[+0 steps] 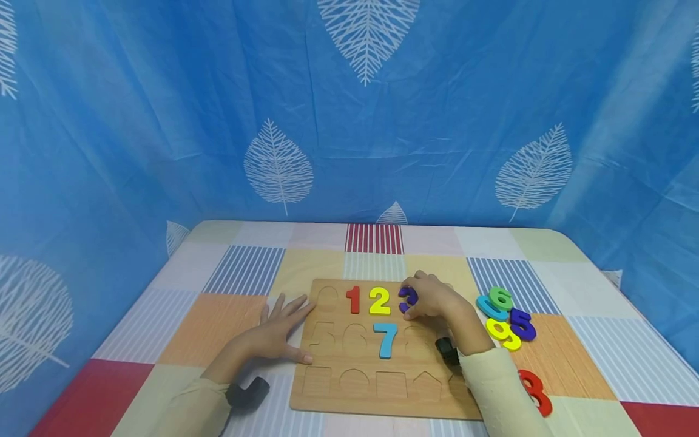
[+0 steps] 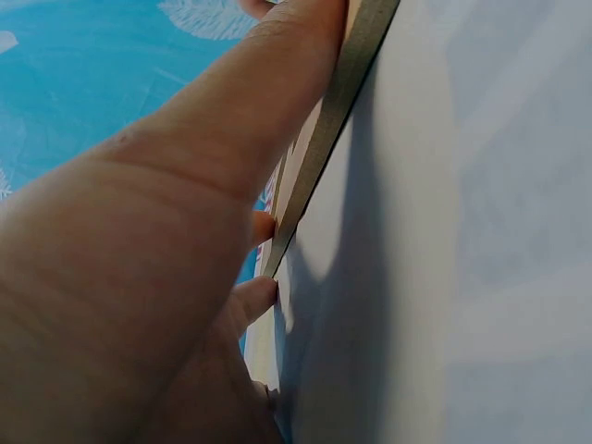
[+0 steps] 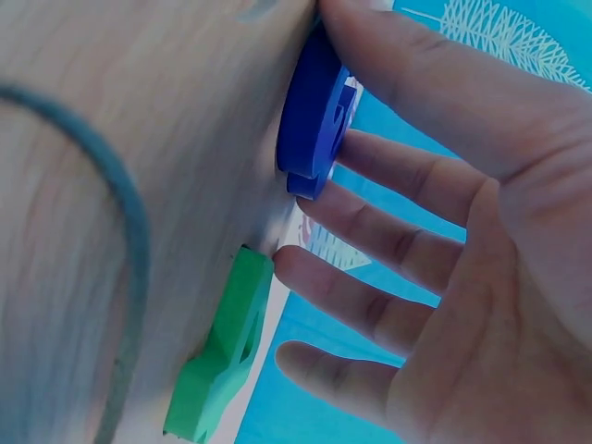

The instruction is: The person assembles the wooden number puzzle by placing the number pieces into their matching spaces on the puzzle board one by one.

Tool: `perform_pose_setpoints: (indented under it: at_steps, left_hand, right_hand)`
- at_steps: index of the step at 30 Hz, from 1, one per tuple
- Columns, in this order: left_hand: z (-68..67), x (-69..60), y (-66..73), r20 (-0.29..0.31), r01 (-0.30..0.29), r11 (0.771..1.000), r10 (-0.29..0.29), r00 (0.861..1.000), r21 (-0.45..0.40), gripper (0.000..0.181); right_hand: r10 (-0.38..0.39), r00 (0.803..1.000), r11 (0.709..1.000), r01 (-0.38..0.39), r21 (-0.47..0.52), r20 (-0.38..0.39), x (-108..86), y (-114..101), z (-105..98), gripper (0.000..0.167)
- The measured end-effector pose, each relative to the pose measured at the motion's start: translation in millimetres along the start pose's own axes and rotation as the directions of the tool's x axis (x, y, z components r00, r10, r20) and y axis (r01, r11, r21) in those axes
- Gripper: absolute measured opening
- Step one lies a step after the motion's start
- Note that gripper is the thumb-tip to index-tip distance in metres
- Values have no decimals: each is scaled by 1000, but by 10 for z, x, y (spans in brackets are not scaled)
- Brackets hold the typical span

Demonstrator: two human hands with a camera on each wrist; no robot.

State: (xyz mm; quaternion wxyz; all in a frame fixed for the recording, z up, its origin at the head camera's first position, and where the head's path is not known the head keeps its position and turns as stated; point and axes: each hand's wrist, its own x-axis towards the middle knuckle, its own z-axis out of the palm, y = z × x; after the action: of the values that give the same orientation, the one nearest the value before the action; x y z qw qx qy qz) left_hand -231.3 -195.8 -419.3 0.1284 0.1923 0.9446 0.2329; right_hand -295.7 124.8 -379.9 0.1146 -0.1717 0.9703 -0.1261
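A wooden number board (image 1: 349, 405) lies on the table. My right hand (image 1: 434, 297) pinches a dark blue number 3 (image 1: 411, 296) at the board's top row, thumb on the near side. In the right wrist view, the 3 (image 3: 312, 116) looks slightly tilted; whether it is fully in its recess I cannot tell. Beside it stands a green number piece (image 3: 225, 347), hidden by the hand in the head view. My left hand (image 1: 273, 335) rests with spread fingers on the board's left edge (image 2: 319, 153). A red 1 (image 1: 354, 300), yellow 2 (image 1: 379, 301) and light blue 7 (image 1: 385, 340) sit on the board.
Right of the board lie a loose green 6 (image 1: 500, 298), a light blue ring-shaped piece (image 1: 489, 309), a blue 5 (image 1: 522, 325), a yellow 9 (image 1: 503, 334) and a red 8 (image 1: 537, 393), partly behind the right sleeve (image 1: 499, 388). A blue leaf-patterned curtain (image 1: 437, 121) surrounds the table.
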Motion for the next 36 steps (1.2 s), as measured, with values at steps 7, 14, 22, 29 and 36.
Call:
perform_pose_setpoints:
  at_steps: [7, 14, 22, 29, 36]
  left_hand:
    - [5, 21, 6, -6, 15, 1000, -15, 1000, 25, 104]
    - [11, 18, 10, 0, 27, 999, -27, 1000, 25, 104]
    - [15, 10, 2, -12, 16, 999, -15, 1000, 30, 103]
    - [-9, -6, 7, -11, -6, 1000, 6, 1000, 15, 102]
    - [-14, -1, 22, -3, 20, 999, -20, 1000, 26, 104]
  right_hand:
    - [23, 1000, 1000, -23, 1, -1, 7, 22, 25, 57]
    - [18, 1000, 1000, -18, 6, -5, -16, 27, 20, 60]
    - [-6, 1000, 1000, 6, 23, -14, -81, 38, 2, 64]
    - [-17, 1000, 995, 19, 93, -23, -168, 180, -79, 67]
    - [13, 999, 987, -5, 163, -53, -312, 508, -236, 69]
